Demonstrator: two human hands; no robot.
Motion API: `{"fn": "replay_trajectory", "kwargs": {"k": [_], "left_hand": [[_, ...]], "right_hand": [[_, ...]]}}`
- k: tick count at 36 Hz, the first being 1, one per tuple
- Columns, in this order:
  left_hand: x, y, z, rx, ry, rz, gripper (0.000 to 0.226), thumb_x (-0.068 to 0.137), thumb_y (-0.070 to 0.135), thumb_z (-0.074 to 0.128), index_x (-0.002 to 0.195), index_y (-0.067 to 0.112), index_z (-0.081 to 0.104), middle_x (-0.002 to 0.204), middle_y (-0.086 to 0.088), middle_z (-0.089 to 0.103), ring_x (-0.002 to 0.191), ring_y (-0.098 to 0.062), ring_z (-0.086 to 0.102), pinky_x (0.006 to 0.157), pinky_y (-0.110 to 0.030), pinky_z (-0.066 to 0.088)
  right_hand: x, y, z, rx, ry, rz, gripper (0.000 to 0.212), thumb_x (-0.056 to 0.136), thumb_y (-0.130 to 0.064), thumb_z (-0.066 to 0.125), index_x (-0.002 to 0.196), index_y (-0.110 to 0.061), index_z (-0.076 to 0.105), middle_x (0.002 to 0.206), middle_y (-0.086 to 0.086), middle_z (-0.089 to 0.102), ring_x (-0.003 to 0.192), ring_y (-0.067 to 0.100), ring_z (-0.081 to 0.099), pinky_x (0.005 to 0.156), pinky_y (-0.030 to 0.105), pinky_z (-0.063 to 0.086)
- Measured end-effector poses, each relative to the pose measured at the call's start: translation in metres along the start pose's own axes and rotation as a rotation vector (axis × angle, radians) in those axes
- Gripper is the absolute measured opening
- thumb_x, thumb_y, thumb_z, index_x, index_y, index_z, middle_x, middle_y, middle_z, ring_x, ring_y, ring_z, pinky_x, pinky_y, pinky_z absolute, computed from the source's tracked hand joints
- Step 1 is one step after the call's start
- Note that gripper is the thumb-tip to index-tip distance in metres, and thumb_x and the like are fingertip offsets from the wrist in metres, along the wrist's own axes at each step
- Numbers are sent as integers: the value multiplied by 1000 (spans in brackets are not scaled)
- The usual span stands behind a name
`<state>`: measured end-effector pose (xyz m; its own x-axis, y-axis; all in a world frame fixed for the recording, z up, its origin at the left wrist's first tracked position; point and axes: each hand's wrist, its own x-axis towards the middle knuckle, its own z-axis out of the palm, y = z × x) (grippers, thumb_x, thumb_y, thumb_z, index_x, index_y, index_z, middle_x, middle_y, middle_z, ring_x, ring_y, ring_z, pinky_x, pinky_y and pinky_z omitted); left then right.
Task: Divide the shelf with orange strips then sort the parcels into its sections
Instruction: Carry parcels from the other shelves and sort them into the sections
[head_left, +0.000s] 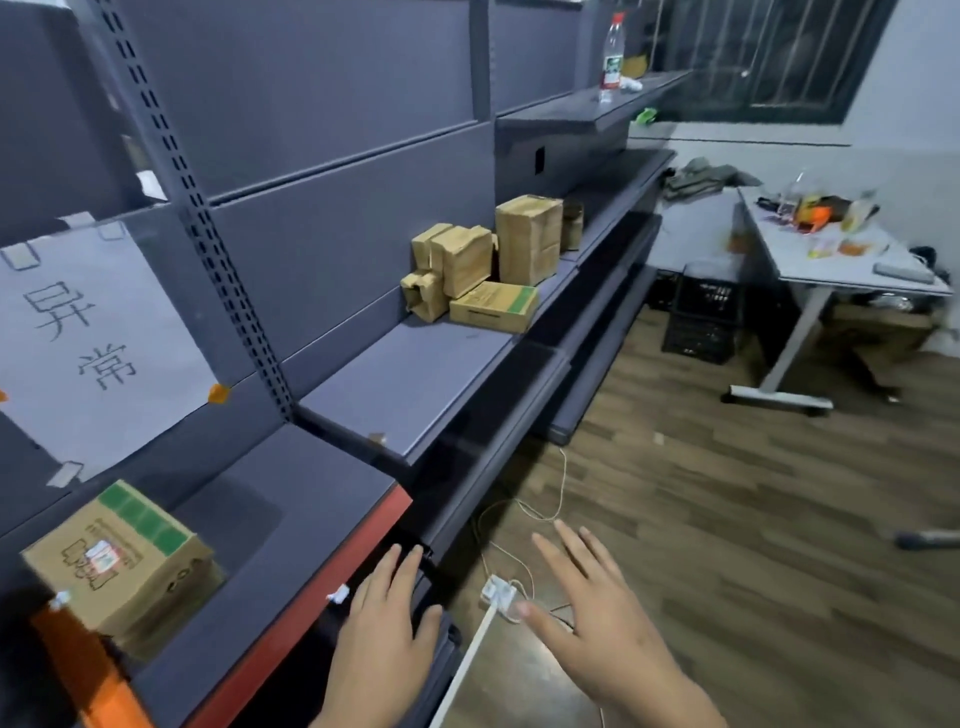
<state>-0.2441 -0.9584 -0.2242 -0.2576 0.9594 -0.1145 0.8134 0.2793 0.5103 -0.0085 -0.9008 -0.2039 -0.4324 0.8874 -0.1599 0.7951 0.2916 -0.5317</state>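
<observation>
A dark grey shelf (260, 525) runs from lower left to upper right. An orange strip (88, 670) crosses it at the lower left, and a red-orange strip (311, 608) lines its front edge. One cardboard parcel with a green band (117, 561) sits on the near section beside the orange strip. Several brown parcels (488, 260) are piled farther along the shelf. My left hand (387, 623) is open, fingers lying flat at the shelf's front edge. My right hand (597, 608) hovers open over the floor, holding nothing.
A paper sign with handwritten characters (88, 343) is taped to the shelf's back panel. A white power strip and cables (501, 595) lie on the wooden floor below. A cluttered white table (841, 260) and a black crate (701, 317) stand at the right. A bottle (613, 52) stands on the upper shelf.
</observation>
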Motion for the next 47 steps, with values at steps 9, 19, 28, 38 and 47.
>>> {"fn": "replay_trajectory", "kwargs": {"k": [9,19,28,38,47], "left_hand": [[99,26,26,-42,-74,50,71,100,44,52,159,35,13,166,14,9,151,-12,18,119,-30,25],[228,66,25,-107,-87,110,67,100,45,49,159,34,18,165,15,11,150,-13,19,118,-30,26],[304,81,29,-113,-121,120,64,101,45,49,158,34,21,166,16,10,150,-11,20,117,-29,26],[354,90,41,-150,-140,62,63,100,44,51,157,35,25,165,17,12,149,-11,23,117,-29,27],[399,111,50,-127,-104,19,62,101,44,50,156,35,25,165,17,12,150,-9,20,119,-26,21]], "right_hand": [[53,46,-29,-4,80,91,101,69,-93,10,159,-47,12,160,-31,-11,152,2,-16,122,24,5],[152,81,-69,-21,126,136,98,56,-105,-2,143,-61,3,154,-36,-16,153,1,-8,116,13,3],[216,96,-84,47,151,159,94,55,-107,2,139,-63,7,153,-39,-10,154,1,0,120,18,9],[271,120,-106,77,138,164,97,55,-107,5,140,-62,13,153,-39,-3,154,1,8,118,16,12],[331,157,-132,120,105,128,103,51,-108,3,140,-60,16,155,-35,4,150,-1,15,112,10,8]]}}
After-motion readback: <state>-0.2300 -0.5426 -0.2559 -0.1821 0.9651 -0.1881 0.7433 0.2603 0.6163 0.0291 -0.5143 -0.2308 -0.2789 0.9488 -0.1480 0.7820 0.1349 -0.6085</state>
